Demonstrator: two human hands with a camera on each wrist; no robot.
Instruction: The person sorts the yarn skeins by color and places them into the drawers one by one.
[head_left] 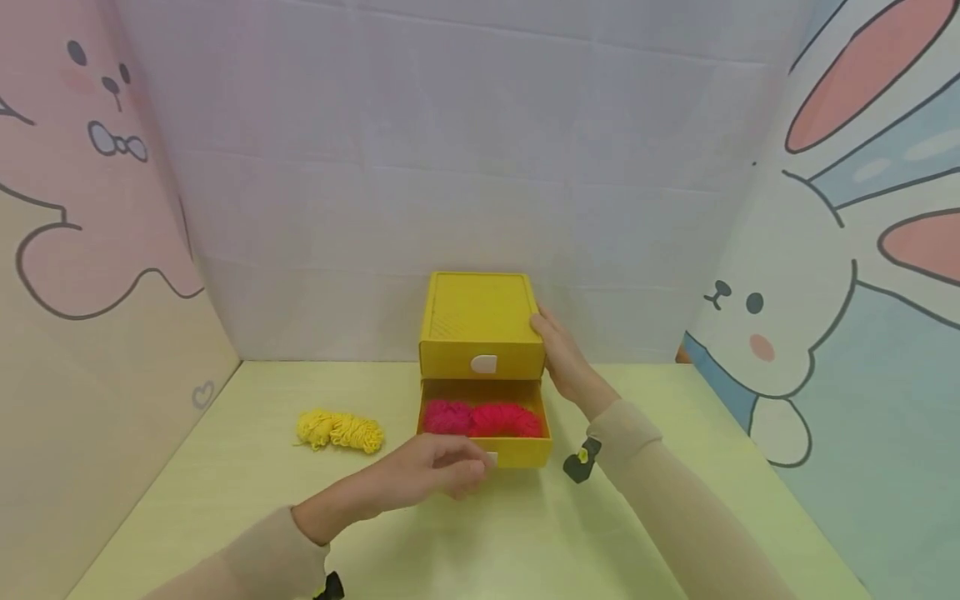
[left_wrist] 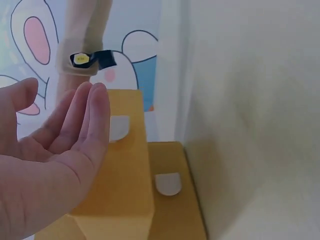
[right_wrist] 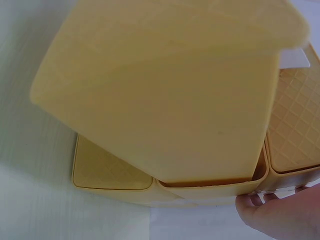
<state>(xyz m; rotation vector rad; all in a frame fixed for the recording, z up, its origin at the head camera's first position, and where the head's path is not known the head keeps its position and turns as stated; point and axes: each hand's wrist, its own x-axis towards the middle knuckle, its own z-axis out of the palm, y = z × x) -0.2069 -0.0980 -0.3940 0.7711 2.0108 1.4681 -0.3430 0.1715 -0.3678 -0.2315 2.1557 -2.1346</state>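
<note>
On the table (head_left: 247, 492), a boxy drawer (head_left: 522, 453) holds 2 stringy bundles (head_left: 506, 421).

The place is small and booth-like; whether a home, studio or shop lies beyond cannot be told. A creased whitish cloth backdrop (head_left: 450, 158) closes the rear; a left panel (head_left: 97, 400) bears a pink, bow-tied cartoon animal (head_left: 112, 200); a right panel (head_left: 862, 517) bears a cartoon rabbit (head_left: 802, 317); between them spreads a pale yellow-green tabletop (head_left: 450, 550).
</note>
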